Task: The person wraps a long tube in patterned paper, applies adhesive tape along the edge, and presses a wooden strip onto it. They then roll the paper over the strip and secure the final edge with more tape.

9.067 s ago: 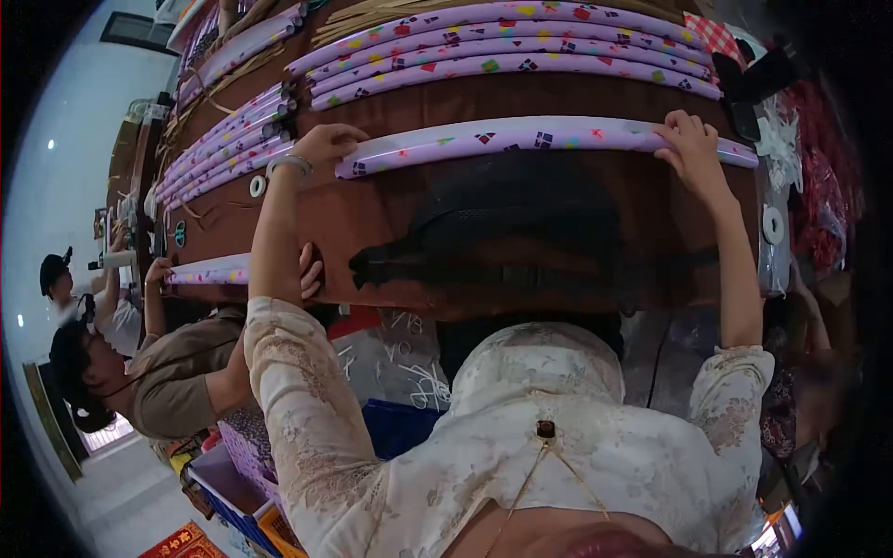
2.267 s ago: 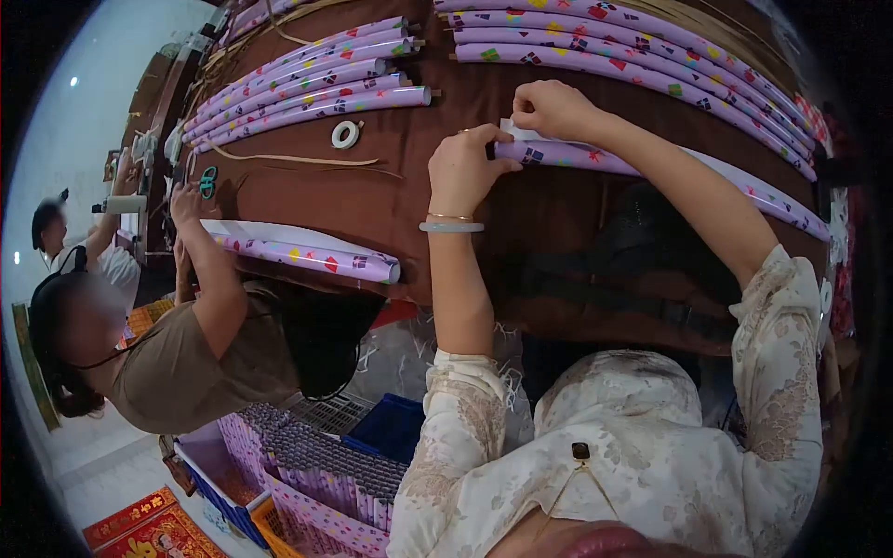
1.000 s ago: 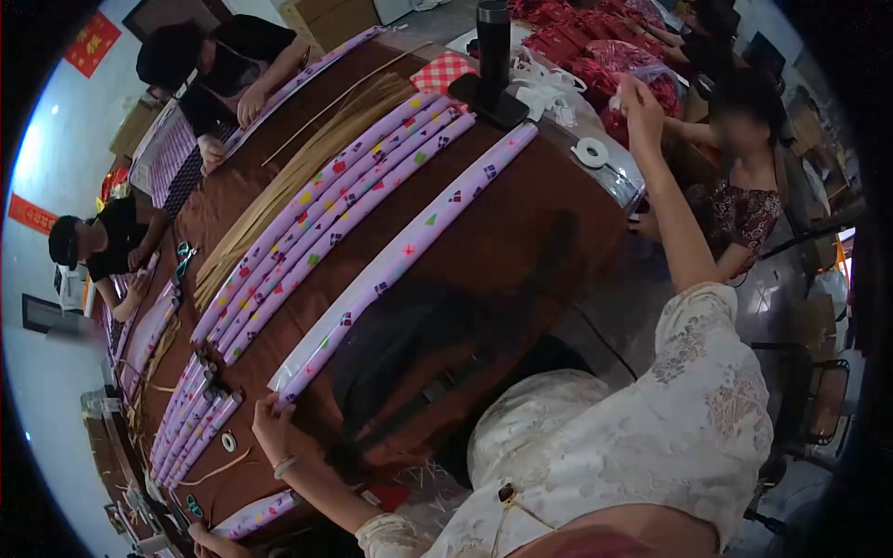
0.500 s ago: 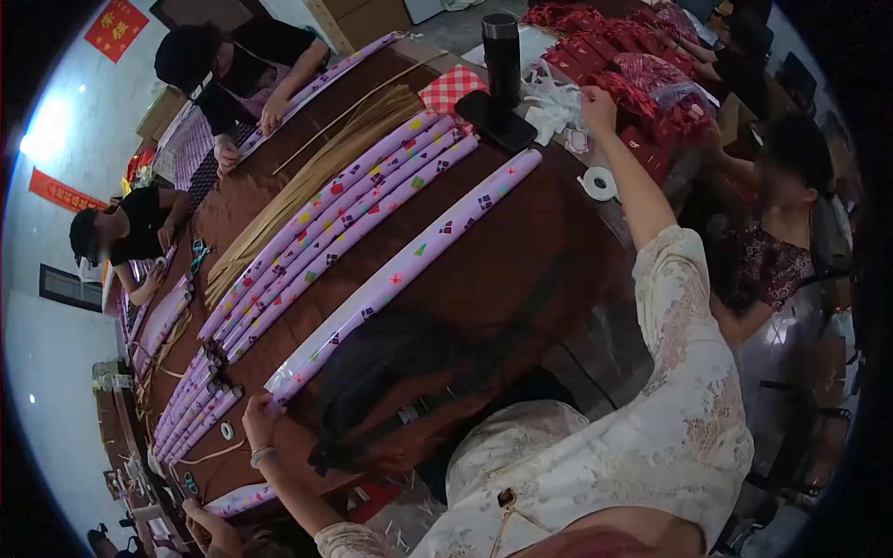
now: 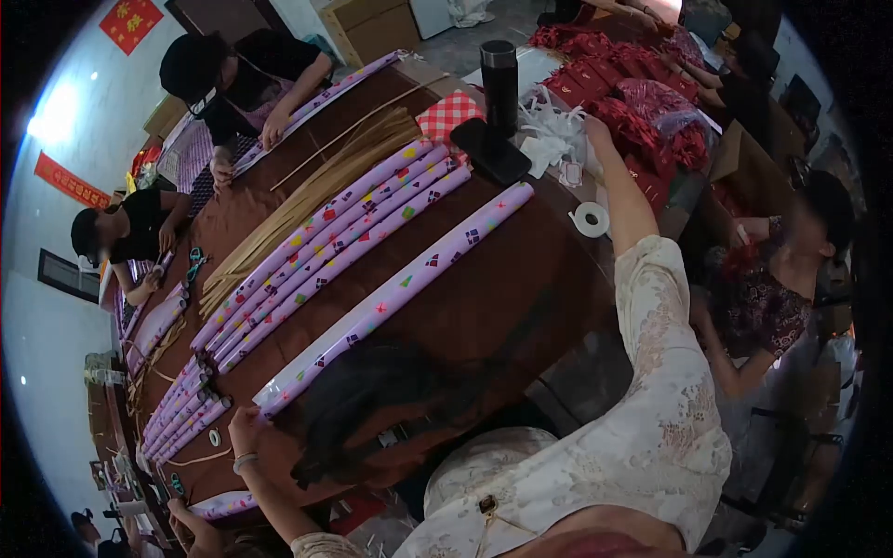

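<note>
A long lavender roll of printed wrapping paper (image 5: 391,302) lies diagonally across the brown-covered table. My left hand (image 5: 246,430) is closed on its near end, fingers at the corner of the sheet. My right hand (image 5: 598,135) reaches to the far side, at the edge of a pile of white strips (image 5: 549,121); its fingertips are too small and blurred to read. Below that hand, a roll of white tape (image 5: 590,220) lies on the table. A small white card (image 5: 570,173) sits between the tape and the strips.
Several finished-looking lavender rolls (image 5: 326,246) lie parallel beyond mine, beside tan strips (image 5: 307,205). A black phone (image 5: 490,151), dark tumbler (image 5: 499,88) and red checked cloth (image 5: 449,116) stand at the far end. A black bag (image 5: 363,400) lies close to me. Co-workers sit around the table.
My right hand has shifted slightly down in the view, staying by the white strips. My left hand keeps its hold on the roll's end. The whole view has shifted a little with my head.
</note>
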The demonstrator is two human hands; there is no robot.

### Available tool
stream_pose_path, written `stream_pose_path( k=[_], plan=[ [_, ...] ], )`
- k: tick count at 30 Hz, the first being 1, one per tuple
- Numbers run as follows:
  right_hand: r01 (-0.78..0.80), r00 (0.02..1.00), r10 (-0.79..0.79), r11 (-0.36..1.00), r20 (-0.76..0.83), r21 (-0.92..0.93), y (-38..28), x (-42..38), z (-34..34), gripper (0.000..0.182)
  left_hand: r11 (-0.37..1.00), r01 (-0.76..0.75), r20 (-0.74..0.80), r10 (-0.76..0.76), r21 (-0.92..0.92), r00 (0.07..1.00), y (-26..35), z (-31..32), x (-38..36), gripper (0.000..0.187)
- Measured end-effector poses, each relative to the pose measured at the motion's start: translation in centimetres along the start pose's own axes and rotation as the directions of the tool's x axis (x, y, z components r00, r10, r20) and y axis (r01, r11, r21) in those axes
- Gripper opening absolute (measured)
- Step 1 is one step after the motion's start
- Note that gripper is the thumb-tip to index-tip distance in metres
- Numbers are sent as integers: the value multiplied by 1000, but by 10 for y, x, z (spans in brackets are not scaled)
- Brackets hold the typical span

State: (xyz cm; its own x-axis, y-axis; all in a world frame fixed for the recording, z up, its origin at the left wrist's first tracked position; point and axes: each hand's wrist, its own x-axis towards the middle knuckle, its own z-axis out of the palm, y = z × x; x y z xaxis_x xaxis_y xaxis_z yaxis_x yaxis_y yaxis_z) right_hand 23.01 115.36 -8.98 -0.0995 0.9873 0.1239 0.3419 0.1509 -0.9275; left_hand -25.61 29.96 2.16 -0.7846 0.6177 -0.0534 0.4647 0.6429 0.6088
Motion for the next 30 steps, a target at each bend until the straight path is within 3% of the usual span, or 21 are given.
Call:
stream_pose_path(
  k=[1, 3, 6, 7, 9, 10, 12, 14, 15, 16, 17, 18, 19, 21, 23, 24, 26, 29, 30],
  plan=[
    [47, 996, -67, 946, -54, -320, -37, -23, 10, 40, 1000, 2, -12, -2, -4, 1000, 0, 1, 0, 14],
    [244, 958, -67, 706, 280, -664, -66, -38, 28, 42, 993, 8, -21, -6, 117, 1000, 12, 0, 0, 16],
    [298, 941, 47, 357, 336, -885, -99, -70, 32, 43, 995, 81, -11, -80, 52, 997, 58, 0, -11, 17],
    [266, 963, -102, 536, 251, -801, -103, -79, 26, 47, 994, 90, -7, -90, 54, 996, 50, -1, -9, 17],
    [252, 940, -341, 658, 17, -710, -100, -89, 20, 38, 960, -56, 22, 52, 274, 998, 57, -2, -6, 14],
    [218, 895, -412, 735, -168, -642, -100, -95, 18, 30, 974, 66, 25, -73, 217, 997, 60, -3, -9, 12],
    [293, 803, -520, 771, -292, -566, -113, -112, 9, 26, 981, 34, 5, -36, 192, 999, 38, -2, -8, 13],
    [544, 735, -665, 693, -129, -474, -124, -133, 5, 22, 978, -134, -4, 136, 160, 991, 19, 0, -3, 15],
    [678, 678, -735, 632, -14, -375, -127, -144, 6, 20, 970, -48, 30, 42, 239, 999, 39, -5, -6, 15],
    [684, 717, -678, 639, 161, -352, -162, -188, 5, 19, 946, 20, 65, -44, 324, 997, 55, -3, -8, 14],
    [846, 533, -757, 475, 377, -242, -149, -191, 16, 17, 929, -269, 103, 251, 254, 963, 5, -5, 2, 16],
    [880, 439, -706, 463, 556, -108, -166, -213, 20, 20, 950, -176, 76, 161, 258, 984, 24, -1, -3, 19],
    [929, 311, -777, 369, 547, -3, -176, -238, 25, 22, 961, -191, 68, 181, 199, 981, 9, 1, 0, 16],
    [889, 269, -648, 451, 712, 75, -181, -257, 46, 27, 843, -282, 238, 189, 459, 953, 50, -5, -2, 16],
    [934, 241, -659, 357, 712, 14, -180, -268, 63, 33, 847, -326, 276, 223, 420, 935, 59, 13, 20, 16],
    [934, 253, -659, 356, 708, -2, -181, -267, 69, 33, 858, -320, 277, 219, 402, 936, 61, 16, 26, 17],
    [913, 247, -449, 404, 859, -52, -190, -268, 79, 35, 887, -280, 266, 188, 368, 945, 58, 17, 26, 17],
    [943, 159, -395, 333, 905, -20, -201, -261, 88, 33, 921, -135, 201, 64, 367, 978, 30, -12, -5, 18],
    [949, 159, -361, 313, 919, -41, -198, -259, 92, 37, 856, -313, 108, 295, 411, 949, -12, -9, 1, 24]
  ],
)
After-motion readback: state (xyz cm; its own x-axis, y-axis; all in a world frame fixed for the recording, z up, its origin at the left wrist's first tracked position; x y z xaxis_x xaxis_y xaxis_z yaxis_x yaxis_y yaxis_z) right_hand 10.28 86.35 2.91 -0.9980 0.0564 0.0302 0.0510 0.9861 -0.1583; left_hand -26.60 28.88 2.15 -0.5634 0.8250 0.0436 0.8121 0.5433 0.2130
